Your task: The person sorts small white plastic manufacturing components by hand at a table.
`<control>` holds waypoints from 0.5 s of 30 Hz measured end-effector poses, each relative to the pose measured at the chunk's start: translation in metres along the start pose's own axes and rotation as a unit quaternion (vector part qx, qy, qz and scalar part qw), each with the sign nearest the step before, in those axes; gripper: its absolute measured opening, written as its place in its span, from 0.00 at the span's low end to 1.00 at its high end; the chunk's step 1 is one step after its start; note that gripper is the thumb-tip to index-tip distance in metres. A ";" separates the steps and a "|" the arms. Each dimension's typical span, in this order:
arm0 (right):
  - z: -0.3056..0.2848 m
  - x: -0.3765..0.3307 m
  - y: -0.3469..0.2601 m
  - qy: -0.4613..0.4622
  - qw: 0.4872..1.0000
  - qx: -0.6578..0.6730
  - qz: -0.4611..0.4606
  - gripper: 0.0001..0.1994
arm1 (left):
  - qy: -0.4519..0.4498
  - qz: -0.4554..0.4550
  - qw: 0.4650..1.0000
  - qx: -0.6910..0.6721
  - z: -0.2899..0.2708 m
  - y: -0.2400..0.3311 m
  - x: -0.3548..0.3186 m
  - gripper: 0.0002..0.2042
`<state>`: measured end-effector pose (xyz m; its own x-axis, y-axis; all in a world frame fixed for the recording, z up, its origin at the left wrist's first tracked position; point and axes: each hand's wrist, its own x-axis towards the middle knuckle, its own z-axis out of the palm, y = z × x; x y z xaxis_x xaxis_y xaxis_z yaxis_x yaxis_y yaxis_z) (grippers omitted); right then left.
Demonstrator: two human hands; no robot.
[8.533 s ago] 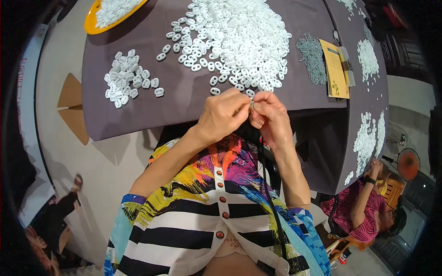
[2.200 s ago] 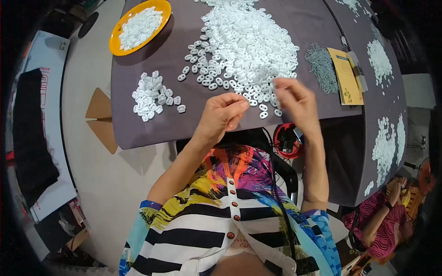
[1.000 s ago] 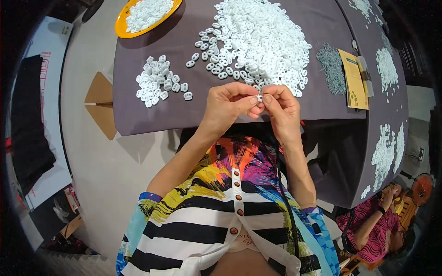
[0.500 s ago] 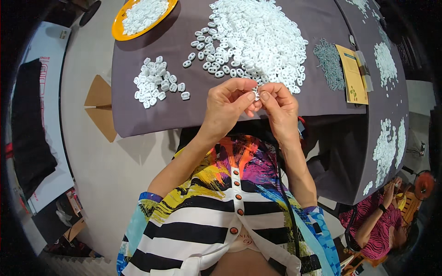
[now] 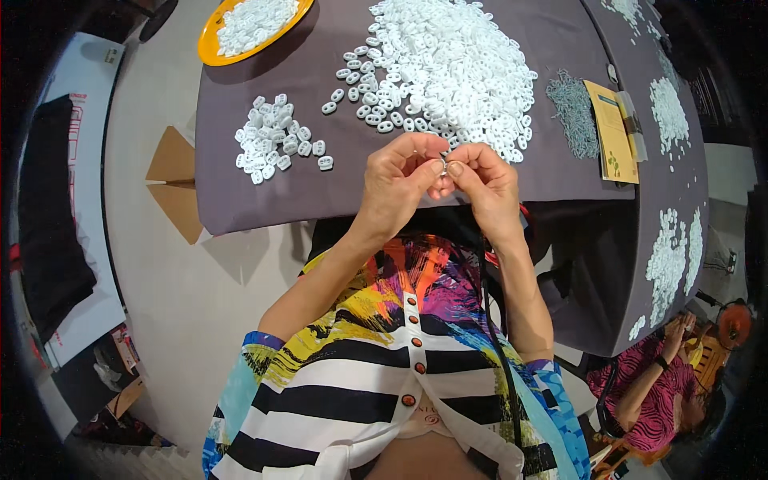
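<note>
My left hand [image 5: 398, 180] and my right hand [image 5: 486, 188] meet at the table's near edge, fingertips almost touching. Pinched between both thumbs and forefingers is a small white plastic piece [image 5: 443, 166], mostly hidden by the fingers. Just beyond the hands spreads a large heap of white oval pieces [image 5: 460, 68], many showing two holes. To the left lies a smaller group of similar white pieces [image 5: 276, 136], some with dark marks on top.
An orange plate [image 5: 210, 50] full of white pieces stands at the far left. On the right are a pile of thin grey parts [image 5: 573, 112] and a yellow booklet [image 5: 612, 132]. More white pieces [image 5: 666, 256] cover the right-hand table, where another person [image 5: 648, 392] sits.
The white piece has turned slightly between my fingertips and less of its white face shows. Both hands stay in nearly the same place; the view has shifted slightly.
</note>
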<state>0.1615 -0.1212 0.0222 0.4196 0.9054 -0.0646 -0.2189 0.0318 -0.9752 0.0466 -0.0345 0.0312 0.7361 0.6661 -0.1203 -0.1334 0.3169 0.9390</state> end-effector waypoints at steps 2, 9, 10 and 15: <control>0.004 -0.002 0.004 0.005 1.000 -0.001 -0.029 0.03 | 0.023 0.012 1.000 -0.013 0.001 -0.003 -0.004 0.08; 0.029 0.000 0.027 0.012 1.000 -0.021 0.005 0.02 | 0.080 -0.009 0.993 -0.085 -0.030 -0.030 -0.018 0.09; 0.031 0.000 0.027 0.007 1.000 -0.021 0.005 0.02 | 0.084 -0.006 0.993 -0.086 -0.032 -0.030 -0.020 0.09; 0.036 0.006 0.028 -0.002 0.999 -0.036 0.030 0.03 | 0.080 -0.074 0.991 -0.075 -0.044 -0.024 -0.020 0.08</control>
<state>0.1264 -0.0998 0.0026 0.4042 0.9064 -0.1228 -0.1789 -0.0533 -0.9824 0.0059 -0.0255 -0.0035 0.6424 0.6992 -0.3137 -0.1380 0.5082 0.8501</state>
